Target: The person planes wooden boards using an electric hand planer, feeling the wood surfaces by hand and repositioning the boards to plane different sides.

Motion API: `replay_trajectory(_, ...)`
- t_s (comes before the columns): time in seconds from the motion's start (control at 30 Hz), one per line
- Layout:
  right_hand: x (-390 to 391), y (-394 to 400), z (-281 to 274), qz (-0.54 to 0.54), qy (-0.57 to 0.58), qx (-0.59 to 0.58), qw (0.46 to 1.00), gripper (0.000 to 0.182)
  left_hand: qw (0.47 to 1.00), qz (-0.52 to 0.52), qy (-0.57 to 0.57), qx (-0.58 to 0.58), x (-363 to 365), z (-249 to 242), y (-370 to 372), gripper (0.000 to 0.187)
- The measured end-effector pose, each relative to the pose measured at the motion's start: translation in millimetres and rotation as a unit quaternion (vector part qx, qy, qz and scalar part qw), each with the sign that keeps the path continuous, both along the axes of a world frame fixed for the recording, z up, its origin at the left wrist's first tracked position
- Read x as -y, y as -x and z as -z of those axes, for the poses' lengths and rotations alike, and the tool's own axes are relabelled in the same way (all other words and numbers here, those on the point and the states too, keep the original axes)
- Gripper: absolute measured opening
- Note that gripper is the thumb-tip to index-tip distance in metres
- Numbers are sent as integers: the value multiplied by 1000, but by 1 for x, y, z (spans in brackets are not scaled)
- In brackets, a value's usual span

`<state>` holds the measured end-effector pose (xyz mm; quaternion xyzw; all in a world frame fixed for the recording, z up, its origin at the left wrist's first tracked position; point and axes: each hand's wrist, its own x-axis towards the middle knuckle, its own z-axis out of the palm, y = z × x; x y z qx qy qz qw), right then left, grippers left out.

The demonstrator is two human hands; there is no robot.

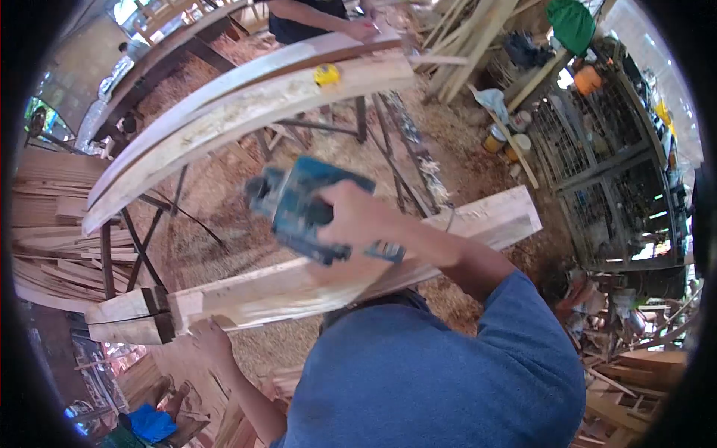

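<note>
A teal power planer (310, 201) is held by my right hand (355, 214), whose fingers are wrapped round its handle. The tool is tilted and slightly blurred, above the middle of a long pale wooden beam (261, 293). My left hand (211, 336) rests at the beam's near edge, close to its left end; how its fingers are set is too small to tell. Beside that hand, a dark band (158, 313) crosses the wood near a separate-looking end block (119, 317).
Beyond lies a second, curved beam (246, 116) on trestles, with a yellow tape measure (326, 75) on it. Another person's hand (361, 30) touches the far board. Wood stacks (52, 224) stand left, a metal rack (605, 164) right, and shavings (216, 246) cover the ground.
</note>
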<state>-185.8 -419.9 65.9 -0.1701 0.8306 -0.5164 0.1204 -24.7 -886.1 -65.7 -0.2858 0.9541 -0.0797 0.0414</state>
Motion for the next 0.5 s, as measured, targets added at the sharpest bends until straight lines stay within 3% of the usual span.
replay_trajectory(0.03, -22, 8, 16, 37, -8, -44, 998, 38, 1000, 13, -17, 10, -16, -9, 3, 64)
replay_trajectory(0.17, -103, 22, -7, 178, 28, 125, 976, 22, 997, -5, 3, 74, -48, -9, 17, 67)
replay_trajectory(0.33, -180, 55, 23, 256, 68, 89, 960, 12, 995, -8, 0, 99, -44, -6, 25, 72)
replay_trajectory(0.5, -221, 84, 74, 293, 182, 100, 933, 11, 984, -12, 2, 178, -20, 3, 34, 74)
